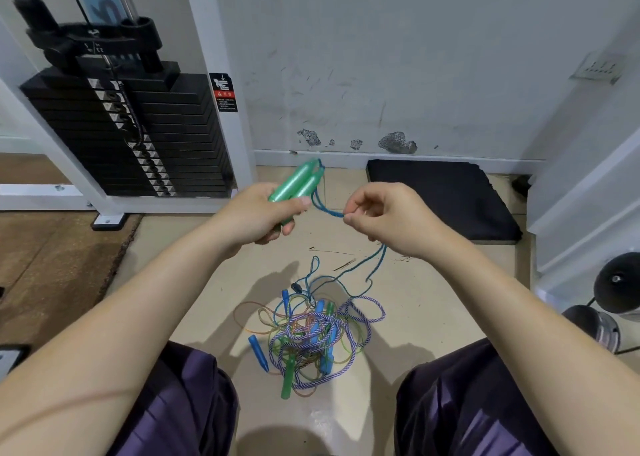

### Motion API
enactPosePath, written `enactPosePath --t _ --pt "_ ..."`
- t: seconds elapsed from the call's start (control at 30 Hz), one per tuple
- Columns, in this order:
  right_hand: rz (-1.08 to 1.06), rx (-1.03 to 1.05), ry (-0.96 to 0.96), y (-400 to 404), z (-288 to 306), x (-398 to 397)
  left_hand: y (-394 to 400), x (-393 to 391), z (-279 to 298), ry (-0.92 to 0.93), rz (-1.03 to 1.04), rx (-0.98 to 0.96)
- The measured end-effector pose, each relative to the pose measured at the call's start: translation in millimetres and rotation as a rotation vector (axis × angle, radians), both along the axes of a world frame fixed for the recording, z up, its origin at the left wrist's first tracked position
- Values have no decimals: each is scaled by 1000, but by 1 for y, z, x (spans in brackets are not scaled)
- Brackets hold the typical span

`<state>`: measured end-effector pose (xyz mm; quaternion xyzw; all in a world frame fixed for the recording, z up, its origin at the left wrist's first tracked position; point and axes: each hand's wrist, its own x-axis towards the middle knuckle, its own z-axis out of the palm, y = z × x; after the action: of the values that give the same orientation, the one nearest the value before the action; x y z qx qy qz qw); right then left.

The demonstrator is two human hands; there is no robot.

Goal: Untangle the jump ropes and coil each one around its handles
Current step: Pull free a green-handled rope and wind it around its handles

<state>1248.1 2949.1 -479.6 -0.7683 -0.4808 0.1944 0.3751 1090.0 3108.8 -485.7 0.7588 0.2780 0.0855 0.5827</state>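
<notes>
left hand (258, 213) clamps green handles (294, 185) | right hand (384, 218) pinches blue cord (327, 209) | risk: cord below right hand snags pile (311, 334) (looks knotted), yanks it

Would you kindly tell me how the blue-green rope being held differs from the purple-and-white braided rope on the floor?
The thin blue-green rope is a plain cord, lifted between the left hand and right hand. The purple-and-white braided rope is thicker, striped, and lies looped in the floor pile.

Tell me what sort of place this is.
Most likely a gym or home workout room: a weight stack machine stands by the wall, a black floor pad lies nearby, and tangled jump ropes sit on the floor.
</notes>
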Motion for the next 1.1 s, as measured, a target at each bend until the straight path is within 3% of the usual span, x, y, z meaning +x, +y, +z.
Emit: enactPosePath --t 0.13,0.27,0.5,0.77,0.93,1.1 --pt "94 63 22 1 7 -7 -6 -5 2 287 -305 123" --pt "131 39 100 4 11 -10 -17 -6 7 337 -463 99" --pt "178 17 225 8 6 -19 -33 -2 7 267 -513 128" --pt "140 56 454 2 7 -16 -22 -4 7 76 -476 -64" --pt "116 117 408 3 10 -18 -16 -3 3 14 -279 -2" --pt "129 76 390 2 7 -13 -21 -3 4 51 -296 21"
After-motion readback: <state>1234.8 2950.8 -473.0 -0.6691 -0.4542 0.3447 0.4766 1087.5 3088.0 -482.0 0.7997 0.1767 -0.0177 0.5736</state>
